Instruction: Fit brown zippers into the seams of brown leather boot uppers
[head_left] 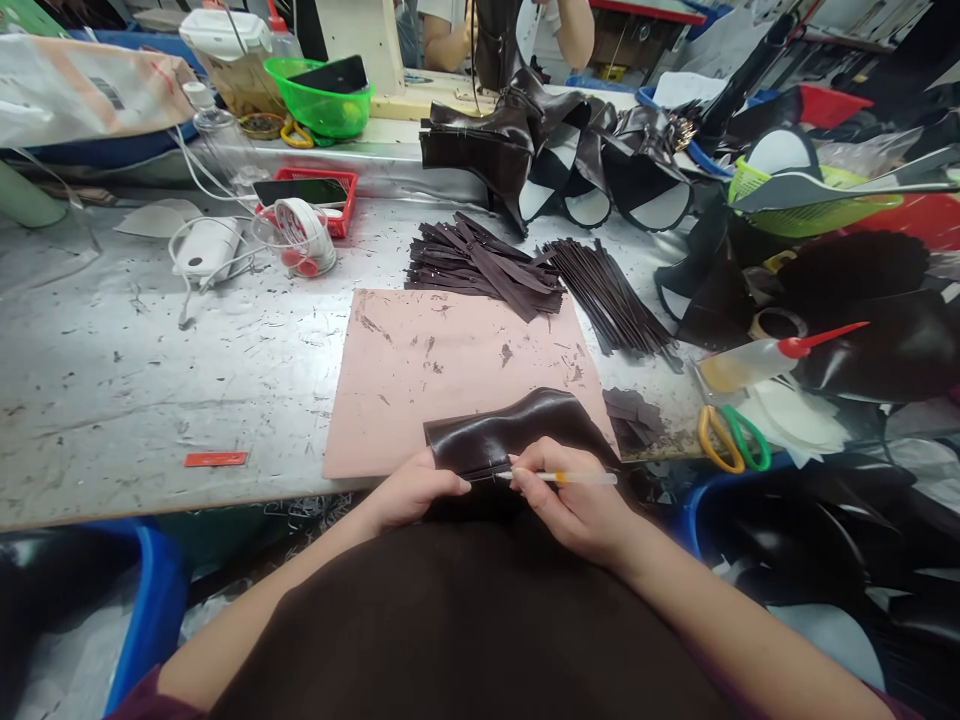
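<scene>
Dark leather piece (517,420) sits over the near right part of the pink board (390,400). Left hand (420,488) grips its near left edge. Right hand (577,495) pinches a pen-like tool (592,479), tip at the seam; contact, can't tell. On the desk (285,370): strip pile (480,262) at the board's far edge, scissors (731,440) right of board, red tag (215,459) left of it.

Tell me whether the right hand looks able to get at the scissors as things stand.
Likely yes, once the right hand lays down the pen-like tool: the scissors' handles lie uncovered off to its right.
</scene>
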